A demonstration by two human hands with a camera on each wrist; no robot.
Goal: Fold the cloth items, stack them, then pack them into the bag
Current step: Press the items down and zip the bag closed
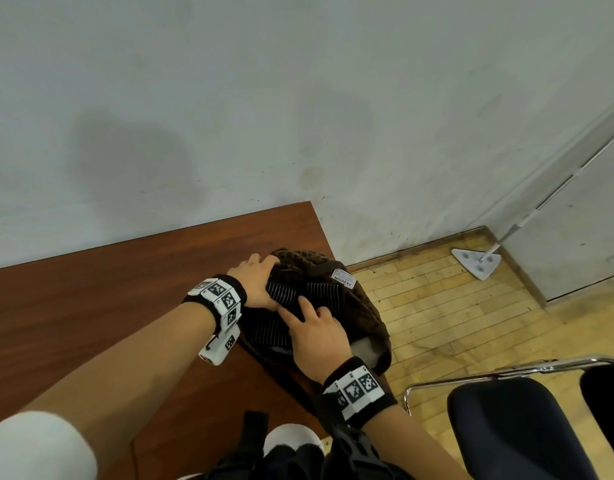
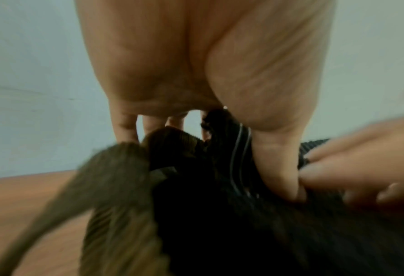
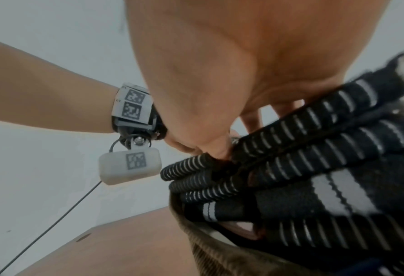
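Left grip [image 1: 255, 279] is curled over the brown bag's [image 1: 362, 308] rim, thumb tucked against the folded striped cloths [image 1: 319, 292] inside it. Right grip [image 1: 316, 336] is laid on the cloths, fingers extended. Bag is rested at the desk [image 1: 91, 299] corner.

The bag [image 1: 354, 306] sits on the table [image 1: 108, 306] at its far right corner, partly overhanging the right edge. The folded cloths [image 1: 298, 292] lie inside the bag's mouth. The left hand [image 1: 255, 278] is at the bag's left rim, the right hand [image 1: 316, 337] on the cloths at the bag's near side. A chair [image 1: 516, 420] stands on the floor right of the bag, nearer the person; a mop [image 1: 478, 261] rests beyond it against the wall
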